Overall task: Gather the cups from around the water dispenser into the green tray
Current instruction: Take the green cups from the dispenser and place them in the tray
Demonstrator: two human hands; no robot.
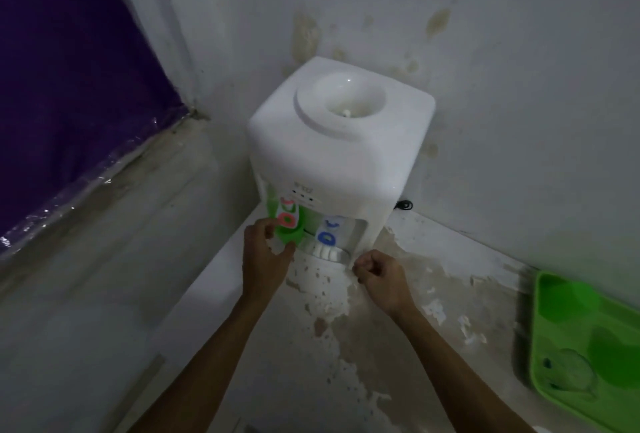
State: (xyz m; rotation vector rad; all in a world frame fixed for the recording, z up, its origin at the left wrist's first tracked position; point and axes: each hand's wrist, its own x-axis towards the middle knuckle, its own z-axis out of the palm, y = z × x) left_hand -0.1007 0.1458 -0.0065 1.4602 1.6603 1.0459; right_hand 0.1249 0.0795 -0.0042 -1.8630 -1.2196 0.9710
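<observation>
The white water dispenser (332, 155) stands in the corner on a white ledge. My left hand (265, 259) is at its front, under the green lever with the red ring (288, 225). Its thumb and fingers curl around something pale and see-through that looks like a clear cup (278, 243), mostly hidden by the hand. My right hand (381, 278) is a closed fist beside the right end of the drip tray (329, 254), with nothing visible in it. The green tray (588, 322) lies at the far right of the ledge, and a clear cup (568, 372) rests in it.
The tap with the blue ring (327, 237) sits right of the green lever. A black cord (403, 206) runs behind the dispenser. The ledge surface (398, 346) is stained and peeling. Walls close in behind and on the right, and a purple plastic-wrapped panel (69, 86) fills the left.
</observation>
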